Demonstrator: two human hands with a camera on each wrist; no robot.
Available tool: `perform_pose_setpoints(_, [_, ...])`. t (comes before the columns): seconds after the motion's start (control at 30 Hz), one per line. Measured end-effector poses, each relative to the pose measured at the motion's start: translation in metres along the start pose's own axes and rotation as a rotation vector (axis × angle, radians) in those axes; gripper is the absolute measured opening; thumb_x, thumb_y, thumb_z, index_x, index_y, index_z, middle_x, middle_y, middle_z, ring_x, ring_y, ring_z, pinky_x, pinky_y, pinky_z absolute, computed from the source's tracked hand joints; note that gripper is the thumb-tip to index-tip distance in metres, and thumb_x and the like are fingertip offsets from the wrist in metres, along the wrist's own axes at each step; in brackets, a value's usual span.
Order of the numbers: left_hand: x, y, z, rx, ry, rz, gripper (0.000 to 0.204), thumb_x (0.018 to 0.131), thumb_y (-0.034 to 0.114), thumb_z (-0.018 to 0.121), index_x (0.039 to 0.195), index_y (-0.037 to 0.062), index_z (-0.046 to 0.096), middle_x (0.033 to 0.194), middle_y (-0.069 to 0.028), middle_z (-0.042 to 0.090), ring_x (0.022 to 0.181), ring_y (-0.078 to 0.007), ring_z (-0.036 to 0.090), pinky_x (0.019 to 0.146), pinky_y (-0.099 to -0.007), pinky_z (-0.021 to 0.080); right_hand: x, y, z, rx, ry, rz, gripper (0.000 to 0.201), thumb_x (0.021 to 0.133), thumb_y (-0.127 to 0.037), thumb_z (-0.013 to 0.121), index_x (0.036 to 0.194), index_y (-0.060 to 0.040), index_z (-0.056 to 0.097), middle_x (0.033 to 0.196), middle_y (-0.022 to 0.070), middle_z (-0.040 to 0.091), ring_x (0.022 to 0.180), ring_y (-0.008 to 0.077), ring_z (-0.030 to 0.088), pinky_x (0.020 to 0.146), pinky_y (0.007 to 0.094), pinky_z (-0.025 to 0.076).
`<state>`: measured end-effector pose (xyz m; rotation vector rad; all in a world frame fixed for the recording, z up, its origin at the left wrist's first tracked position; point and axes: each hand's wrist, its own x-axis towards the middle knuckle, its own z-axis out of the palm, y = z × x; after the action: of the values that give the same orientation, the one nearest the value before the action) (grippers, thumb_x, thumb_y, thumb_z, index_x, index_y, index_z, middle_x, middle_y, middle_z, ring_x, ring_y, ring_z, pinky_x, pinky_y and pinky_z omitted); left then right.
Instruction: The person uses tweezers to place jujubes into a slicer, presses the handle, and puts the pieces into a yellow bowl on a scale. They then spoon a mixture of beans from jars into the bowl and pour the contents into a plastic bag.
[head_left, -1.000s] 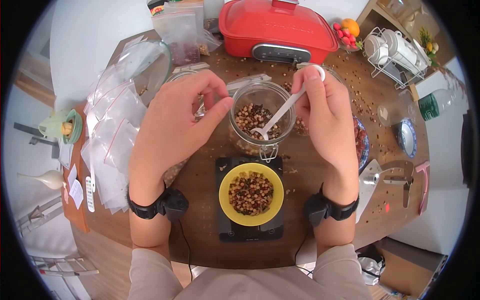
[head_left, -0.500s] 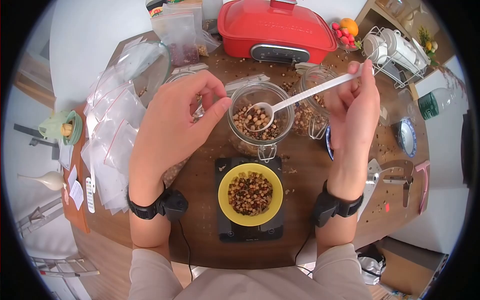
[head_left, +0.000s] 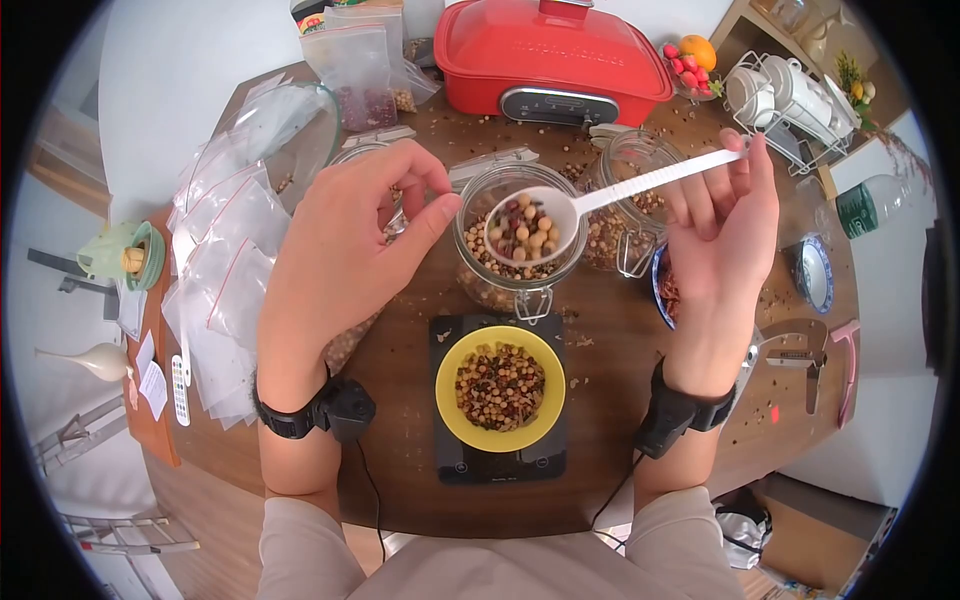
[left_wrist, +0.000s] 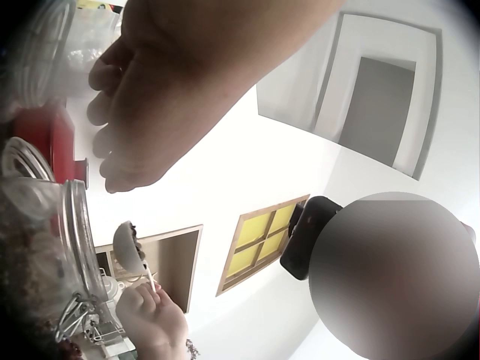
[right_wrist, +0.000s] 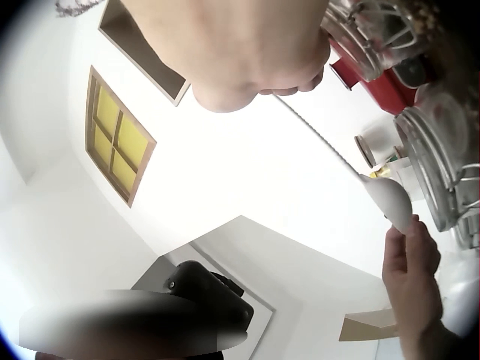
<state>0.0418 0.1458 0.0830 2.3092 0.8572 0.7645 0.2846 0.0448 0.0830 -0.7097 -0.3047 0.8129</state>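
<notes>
The right hand (head_left: 722, 235) pinches the end of a white spoon's handle; the spoon's bowl (head_left: 535, 227) is heaped with mixed beans and hangs over an open glass jar (head_left: 520, 285) of the same mix. Left of that jar, the left hand (head_left: 355, 245) hovers with bent, relaxed fingers, holding nothing. A yellow bowl (head_left: 450, 420) with mixed beans sits on a black scale (head_left: 500, 468) nearer the body. In the left wrist view the filled spoon (left_wrist: 129, 249) is seen from the side; the right wrist view shows its white underside (right_wrist: 390, 199).
A second open jar (head_left: 610, 235) stands to the right, beside a blue-rimmed bowl (head_left: 660, 290). Behind is a red cooker (head_left: 555, 60). Plastic bags (head_left: 225, 310) lie at left. A metal tool (head_left: 805, 365) and a pink one (head_left: 846, 375) lie at right, among scattered beans.
The right hand has moved right and turned palm up. The spoon has risen out of the beans in the jar, now carrying a load. The left hand has barely moved.
</notes>
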Motion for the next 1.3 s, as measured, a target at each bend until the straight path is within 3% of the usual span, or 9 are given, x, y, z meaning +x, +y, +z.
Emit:
perform_pose_setpoints(0.07, [0.001, 0.005, -0.002, 0.023, -0.006, -0.038, 0.015, 0.087, 0.018, 0.07, 0.089, 0.0051, 0.062, 0.066, -0.0057, 0.056, 0.06, -0.0204, 0.051, 0.057, -0.0325, 0.041, -0.001, -0.001, 0.0, 0.011, -0.075, 0.076, 0.033, 0.109, -0.037, 0.039, 0.094, -0.0127, 0.055, 0.055, -0.0072, 0.021, 0.044, 0.0078, 0.017, 0.047, 0.0267, 0.018])
perform_pose_setpoints(0.27, [0.001, 0.004, -0.002, 0.032, -0.018, -0.042, 0.015, 0.087, 0.018, 0.07, 0.088, 0.005, 0.062, 0.067, -0.0055, 0.056, 0.06, -0.0203, 0.05, 0.057, -0.0325, 0.041, -0.01, 0.003, 0.006, -0.047, -0.412, 0.234, 0.038, 0.109, -0.042, 0.037, 0.092, -0.0122, 0.053, 0.053, -0.0086, 0.022, 0.042, 0.0062, 0.019, 0.046, 0.0246, 0.018])
perform_pose_setpoints(0.37, [0.0, -0.003, 0.001, -0.013, -0.008, 0.014, 0.009, 0.089, 0.01, 0.069, 0.092, 0.0045, 0.063, 0.067, 0.0048, 0.049, 0.058, -0.0026, 0.036, 0.052, -0.0216, 0.026, -0.015, 0.004, 0.007, -0.234, -0.506, 0.25, 0.042, 0.109, -0.044, 0.036, 0.09, -0.0106, 0.053, 0.053, -0.008, 0.025, 0.043, 0.005, 0.021, 0.044, 0.0244, 0.017])
perform_pose_setpoints(0.63, [0.0, -0.003, 0.0, 0.016, -0.007, 0.031, 0.01, 0.089, 0.012, 0.069, 0.093, 0.0043, 0.063, 0.067, 0.004, 0.05, 0.057, -0.0033, 0.036, 0.052, -0.0222, 0.027, -0.029, 0.004, 0.007, -0.432, -0.916, 0.25, 0.052, 0.107, -0.048, 0.045, 0.089, -0.0022, 0.061, 0.057, -0.007, 0.036, 0.05, 0.0024, 0.028, 0.047, 0.0219, 0.02])
perform_pose_setpoints(0.8, [0.0, -0.002, 0.0, 0.019, -0.01, 0.03, 0.011, 0.089, 0.012, 0.069, 0.093, 0.0043, 0.064, 0.067, 0.0037, 0.051, 0.058, -0.0036, 0.036, 0.052, -0.0223, 0.027, -0.032, 0.005, 0.006, -0.415, -1.002, 0.252, 0.055, 0.105, -0.05, 0.048, 0.087, 0.0, 0.065, 0.063, -0.0059, 0.043, 0.053, 0.0024, 0.031, 0.049, 0.0211, 0.02])
perform_pose_setpoints(0.93, [0.0, -0.002, 0.001, 0.016, -0.008, 0.03, 0.011, 0.089, 0.013, 0.069, 0.093, 0.0043, 0.064, 0.068, 0.0039, 0.052, 0.058, -0.0036, 0.036, 0.052, -0.0221, 0.027, -0.026, 0.001, 0.002, -0.441, -1.061, 0.252, 0.064, 0.105, -0.056, 0.041, 0.085, 0.0004, 0.064, 0.066, -0.0041, 0.048, 0.054, 0.0023, 0.032, 0.048, 0.021, 0.02])
perform_pose_setpoints(1.03, [0.0, -0.003, 0.001, 0.011, -0.011, 0.034, 0.011, 0.089, 0.013, 0.069, 0.093, 0.0042, 0.063, 0.068, 0.004, 0.051, 0.058, -0.0035, 0.036, 0.052, -0.022, 0.027, -0.026, 0.002, 0.0, -0.452, -0.988, 0.255, 0.072, 0.105, -0.062, 0.033, 0.081, 0.0002, 0.062, 0.066, -0.0027, 0.049, 0.054, 0.0021, 0.031, 0.047, 0.021, 0.019])
perform_pose_setpoints(1.2, [0.0, -0.002, 0.001, 0.01, -0.021, 0.042, 0.011, 0.088, 0.012, 0.07, 0.093, 0.0044, 0.063, 0.068, 0.0039, 0.051, 0.058, -0.0035, 0.037, 0.052, -0.0219, 0.027, -0.034, -0.001, 0.011, -0.502, -0.782, 0.231, 0.076, 0.105, -0.063, 0.019, 0.062, -0.008, 0.048, 0.053, -0.0035, 0.035, 0.048, 0.0083, 0.029, 0.045, 0.025, 0.021])
perform_pose_setpoints(1.3, [-0.001, 0.003, 0.0, -0.016, -0.067, 0.045, 0.011, 0.087, 0.011, 0.072, 0.092, 0.0052, 0.064, 0.068, 0.0036, 0.05, 0.058, -0.004, 0.037, 0.051, -0.0225, 0.028, -0.03, -0.003, 0.01, -0.476, -0.83, 0.199, 0.073, 0.107, -0.058, 0.018, 0.062, -0.0088, 0.048, 0.053, -0.0025, 0.035, 0.047, 0.0101, 0.029, 0.045, 0.0252, 0.021])
